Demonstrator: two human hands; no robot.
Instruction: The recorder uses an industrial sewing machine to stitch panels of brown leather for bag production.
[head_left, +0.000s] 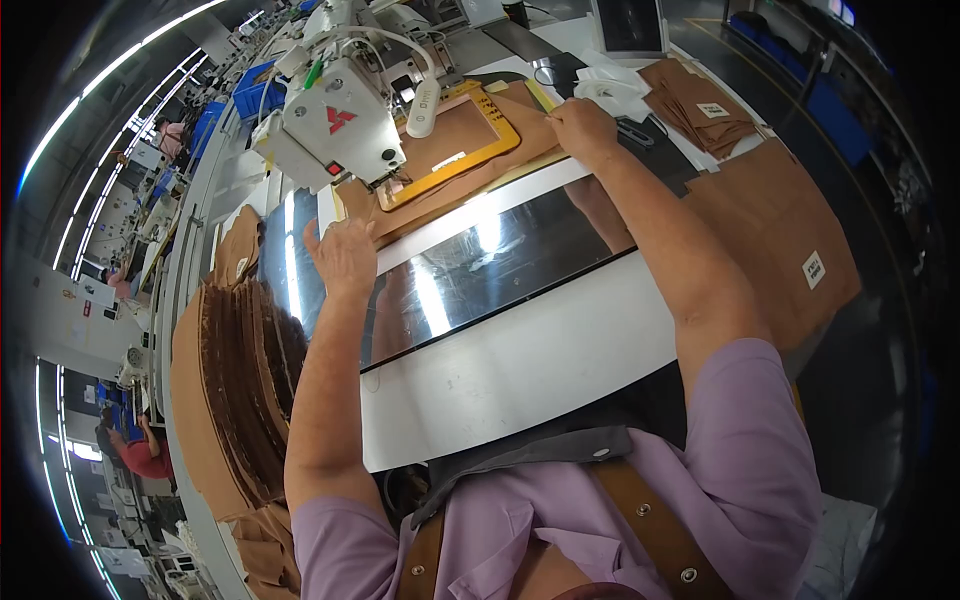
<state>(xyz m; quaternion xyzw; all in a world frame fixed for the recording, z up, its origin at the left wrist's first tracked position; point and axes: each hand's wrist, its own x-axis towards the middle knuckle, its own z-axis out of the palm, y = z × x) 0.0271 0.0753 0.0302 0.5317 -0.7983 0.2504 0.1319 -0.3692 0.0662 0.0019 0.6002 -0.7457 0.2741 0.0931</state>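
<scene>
A large brown panel (512,106), which looks like leather or cloth, lies on the sewing machine's bed. The yellow clamp frame (470,165) rests on top of it, beneath the white sewing machine head (340,120). At the panel's near left corner is my left hand (345,258), its outer finger spread and the others closing on the edge; their tips are partly hidden. My right hand (585,130) is closed at the far right edge of the panel, beside a yellow strip (540,96). What lies under its fingers cannot be seen.
A shiny dark plate (480,265) and a white table edge (520,370) lie before me. Brown panels stand stacked (235,390) at left; more brown pieces (770,240) overhang at right. Behind my right hand are a black-handled tool (635,135), crumpled white material (612,92) and a screen (630,25).
</scene>
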